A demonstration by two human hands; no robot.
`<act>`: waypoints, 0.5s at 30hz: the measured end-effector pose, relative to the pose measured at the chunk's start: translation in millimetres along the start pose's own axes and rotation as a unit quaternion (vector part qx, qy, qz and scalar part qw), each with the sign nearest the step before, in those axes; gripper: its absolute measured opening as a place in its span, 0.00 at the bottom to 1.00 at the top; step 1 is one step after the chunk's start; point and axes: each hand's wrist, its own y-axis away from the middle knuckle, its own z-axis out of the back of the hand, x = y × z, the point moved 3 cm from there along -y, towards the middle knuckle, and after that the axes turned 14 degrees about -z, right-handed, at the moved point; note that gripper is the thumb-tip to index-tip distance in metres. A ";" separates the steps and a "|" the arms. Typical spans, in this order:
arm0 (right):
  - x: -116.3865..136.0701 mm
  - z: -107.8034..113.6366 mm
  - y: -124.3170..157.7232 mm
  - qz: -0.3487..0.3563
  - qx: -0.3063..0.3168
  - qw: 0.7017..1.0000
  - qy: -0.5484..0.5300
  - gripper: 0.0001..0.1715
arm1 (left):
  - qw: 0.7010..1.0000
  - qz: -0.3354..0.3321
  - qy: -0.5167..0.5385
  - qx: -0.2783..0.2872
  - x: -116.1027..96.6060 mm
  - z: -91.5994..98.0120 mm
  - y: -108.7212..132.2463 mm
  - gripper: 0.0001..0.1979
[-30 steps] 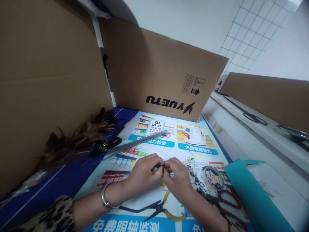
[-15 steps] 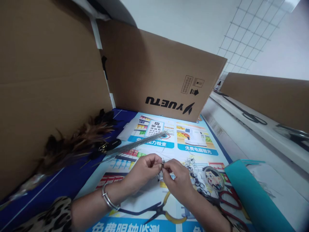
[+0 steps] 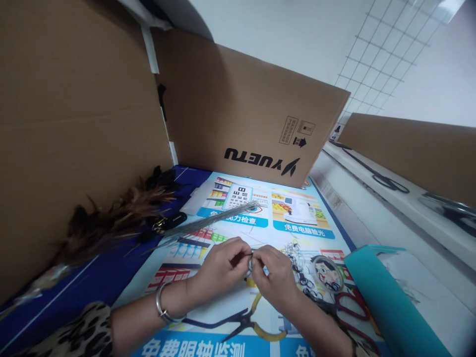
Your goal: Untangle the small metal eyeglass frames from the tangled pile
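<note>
Both hands meet fingertip to fingertip over the printed sheet. My left hand (image 3: 226, 263) pinches a thin wire (image 3: 250, 265), of which a small loop shows below the fingertips. My right hand (image 3: 274, 275) is pinched closed on the same wire from the other side; most of it is hidden by the fingers. Under the wrists lie pliers (image 3: 244, 322) with yellow handles, their jaws apart. A bundle of straight thin wires (image 3: 211, 220) lies beyond my left hand. Small dark curled pieces (image 3: 307, 282) are scattered right of my right hand.
Brown feathers (image 3: 115, 218) lie along the left cardboard wall (image 3: 74, 99). Another cardboard panel (image 3: 245, 99) stands at the back. To the right are a round clear container (image 3: 340, 282), red-handled scissors (image 3: 353, 305) and a teal box (image 3: 390, 297) with fine wires inside.
My left fingers have shifted slightly and curl more against the right fingertips. A small wire loop shows more clearly below them. Other things stay in place.
</note>
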 end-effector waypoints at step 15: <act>6.2 7.8 -9.3 -0.115 0.078 0.985 -0.101 0.09 | 0.847 0.230 0.479 -0.003 11.8 -11.1 4.3 0.06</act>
